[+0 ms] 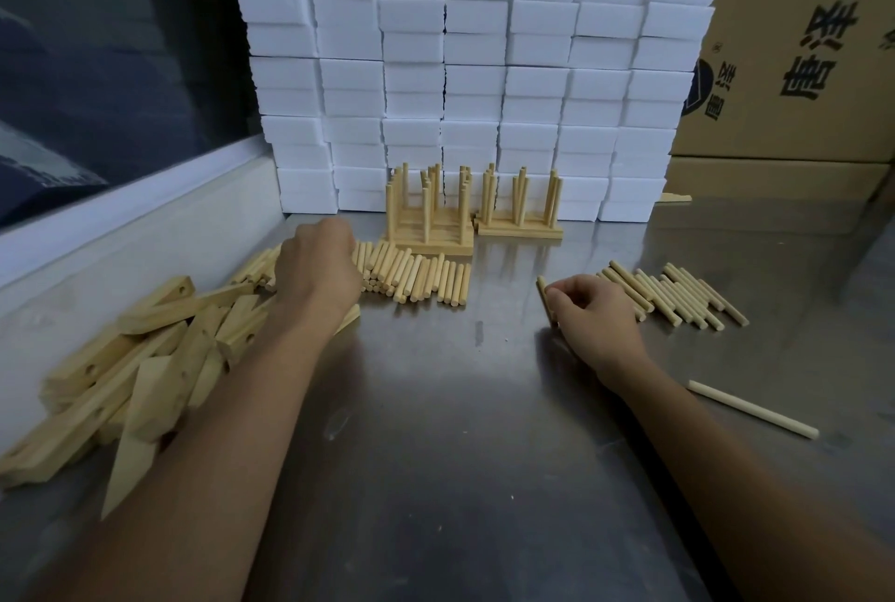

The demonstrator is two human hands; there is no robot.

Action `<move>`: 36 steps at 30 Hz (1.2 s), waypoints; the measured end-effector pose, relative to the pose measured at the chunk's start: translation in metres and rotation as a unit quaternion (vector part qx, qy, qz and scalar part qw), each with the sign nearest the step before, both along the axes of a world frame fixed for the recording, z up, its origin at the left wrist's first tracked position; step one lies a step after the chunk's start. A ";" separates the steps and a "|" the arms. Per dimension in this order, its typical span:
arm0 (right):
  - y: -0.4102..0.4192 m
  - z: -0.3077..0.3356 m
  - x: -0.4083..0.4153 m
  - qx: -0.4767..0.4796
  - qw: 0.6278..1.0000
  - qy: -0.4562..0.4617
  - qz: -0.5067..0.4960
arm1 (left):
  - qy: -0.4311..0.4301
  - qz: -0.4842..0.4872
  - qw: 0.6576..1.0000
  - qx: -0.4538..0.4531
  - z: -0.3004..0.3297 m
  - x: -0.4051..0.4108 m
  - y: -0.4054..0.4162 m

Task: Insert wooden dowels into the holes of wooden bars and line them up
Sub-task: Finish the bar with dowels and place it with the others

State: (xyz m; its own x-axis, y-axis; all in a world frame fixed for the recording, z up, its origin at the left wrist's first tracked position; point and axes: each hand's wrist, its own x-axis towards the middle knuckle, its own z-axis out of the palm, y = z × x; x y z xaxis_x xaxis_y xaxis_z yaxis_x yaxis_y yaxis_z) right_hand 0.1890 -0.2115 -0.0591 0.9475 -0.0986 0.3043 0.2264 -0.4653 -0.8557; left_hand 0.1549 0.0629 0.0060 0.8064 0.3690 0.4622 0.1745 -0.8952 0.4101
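Observation:
A heap of wooden bars with holes (145, 349) lies at the left of the steel table. My left hand (317, 265) reaches over it with curled fingers onto a row of short dowels (416, 277); whether it grips one is hidden. My right hand (588, 306) pinches a thin dowel (543, 294) at the left end of a second row of longer dowels (678, 294). Two groups of finished bars with upright dowels (431, 214) (520, 209) stand at the back centre.
A wall of stacked white foam blocks (474, 69) closes the back. Cardboard boxes (799, 44) stand at the back right. One loose long dowel (753, 409) lies at the right. A white ledge (135, 214) runs along the left.

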 end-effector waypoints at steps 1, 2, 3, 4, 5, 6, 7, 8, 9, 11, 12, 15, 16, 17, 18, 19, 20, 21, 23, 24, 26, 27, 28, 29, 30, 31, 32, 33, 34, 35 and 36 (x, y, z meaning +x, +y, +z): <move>0.000 -0.001 0.001 -0.001 1.000 -0.001 0.002 | -0.009 -0.002 1.000 0.006 0.001 0.000 -0.002; 0.000 -0.001 0.001 -0.001 1.000 -0.002 0.001 | -0.019 -0.005 1.000 0.009 0.003 0.000 -0.003; 0.001 -0.001 0.002 -0.002 1.000 -0.004 -0.002 | -0.030 -0.009 0.999 0.009 0.004 0.000 -0.005; 0.001 -0.001 0.002 -0.002 1.000 -0.007 -0.005 | -0.040 -0.016 0.999 0.005 0.007 0.000 -0.007; 0.001 -0.002 0.002 -0.004 1.000 -0.010 -0.007 | -0.049 -0.025 0.998 -0.004 0.009 0.000 -0.010; 0.001 -0.002 0.001 -0.006 1.000 -0.010 -0.006 | -0.057 -0.035 0.998 -0.018 0.011 0.000 -0.013; 0.001 -0.001 0.001 -0.008 1.000 -0.010 -0.003 | -0.065 -0.047 0.996 -0.040 0.013 0.000 -0.016; 0.002 -0.001 0.000 -0.008 1.000 -0.011 -0.001 | -0.070 -0.061 0.993 -0.075 0.015 0.001 -0.020; 0.002 -0.001 0.000 -0.008 1.000 -0.012 0.000 | -0.073 -0.079 0.987 -0.121 0.016 0.001 -0.024; 0.002 0.001 -0.003 -0.011 1.000 -0.016 0.003 | -0.074 -0.126 0.963 -0.225 0.015 -0.001 -0.035; 0.002 0.002 -0.004 -0.015 1.000 -0.020 0.009 | -0.069 -0.145 0.950 -0.266 0.013 -0.002 -0.040; 0.006 0.006 -0.012 -0.034 0.998 -0.054 0.028 | -0.062 -0.174 0.911 -0.368 0.005 -0.002 -0.054; 0.009 0.008 -0.015 -0.047 0.995 -0.078 0.031 | -0.064 -0.180 0.895 -0.403 0.003 -0.002 -0.058; 0.011 0.009 -0.019 -0.064 0.992 -0.104 0.036 | -0.066 -0.184 0.881 -0.432 0.001 -0.003 -0.061; 0.014 0.010 -0.023 -0.083 0.987 -0.130 0.045 | -0.070 -0.186 0.870 -0.452 -0.001 -0.003 -0.064; 0.017 0.011 -0.026 -0.105 0.981 -0.153 0.057 | -0.075 -0.185 0.862 -0.466 -0.003 -0.003 -0.067; 0.020 0.013 -0.030 -0.127 0.974 -0.173 0.069 | -0.078 -0.184 0.855 -0.478 -0.005 -0.003 -0.070; 0.024 0.014 -0.033 -0.145 0.967 -0.190 0.082 | -0.081 -0.185 0.847 -0.492 -0.007 -0.003 -0.071; 0.032 0.017 -0.038 -0.158 0.958 -0.213 0.114 | -0.088 -0.194 0.827 -0.520 -0.010 -0.002 -0.075; 0.037 0.017 -0.041 -0.152 0.954 -0.219 0.135 | -0.093 -0.195 0.820 -0.530 -0.011 -0.001 -0.076; 0.045 0.016 -0.046 -0.119 0.953 -0.218 0.173 | -0.099 -0.192 0.812 -0.542 -0.014 -0.001 -0.078; 0.048 0.015 -0.048 -0.095 0.955 -0.211 0.185 | -0.100 -0.193 0.806 -0.551 -0.015 -0.001 -0.079; 0.051 0.014 -0.049 -0.067 0.957 -0.204 0.193 | -0.097 -0.197 0.796 -0.564 -0.015 -0.001 -0.080; 0.053 0.014 -0.050 -0.040 0.960 -0.196 0.198 | -0.094 -0.206 0.781 -0.582 -0.015 -0.001 -0.080; 0.055 0.013 -0.050 -0.016 0.961 -0.190 0.199 | -0.092 -0.215 0.766 -0.599 -0.015 -0.001 -0.080; 0.057 0.012 -0.049 0.003 0.963 -0.185 0.197 | -0.095 -0.221 0.753 -0.612 -0.014 -0.001 -0.080; 0.059 0.012 -0.049 0.018 0.965 -0.180 0.192 | -0.097 -0.224 0.743 -0.623 -0.013 -0.001 -0.080; 0.059 0.011 -0.048 0.031 0.966 -0.177 0.185 | -0.095 -0.229 0.732 -0.635 -0.013 0.000 -0.080; 0.059 0.011 -0.047 0.043 0.967 -0.178 0.176 | -0.082 -0.238 0.719 -0.648 -0.013 0.000 -0.080; 0.059 0.011 -0.046 0.054 0.968 -0.181 0.167 | -0.055 -0.255 0.707 -0.658 -0.014 -0.001 -0.080; 0.058 0.012 -0.046 0.064 0.968 -0.185 0.157 | -0.015 -0.279 0.698 -0.660 -0.016 -0.001 -0.081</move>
